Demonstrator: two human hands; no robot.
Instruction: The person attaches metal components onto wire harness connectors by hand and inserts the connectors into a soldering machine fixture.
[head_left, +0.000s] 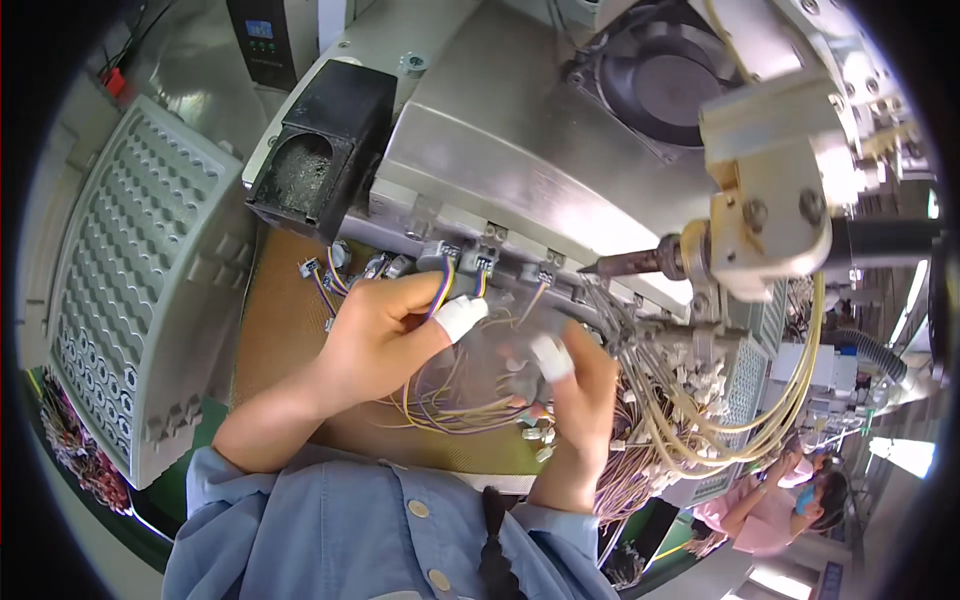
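My left hand (385, 325) is closed, its thumb in a white finger cover, on purple and yellow wires (447, 283). Those wires run up to a small connector (440, 250) at the front edge of the metal machine. Beside it, a second wired connector (484, 262) and a third one (545, 273) sit along the same edge. My right hand (588, 395) is over the loose wires (460, 412), its thumb also covered in white. Its fingers are smeared by motion, so what they hold, if anything, is unclear. Just right of the third connector points a soldering iron tip (625, 265).
A black box (325, 145) with grey scraps inside stands at the machine's left. Tan cables (795, 400) hang from the iron's white mount (765, 190). Wire bundles (640, 450) lie right of my right hand. A grey perforated tray (140, 290) leans at left. A person in pink (765, 505) sits far right.
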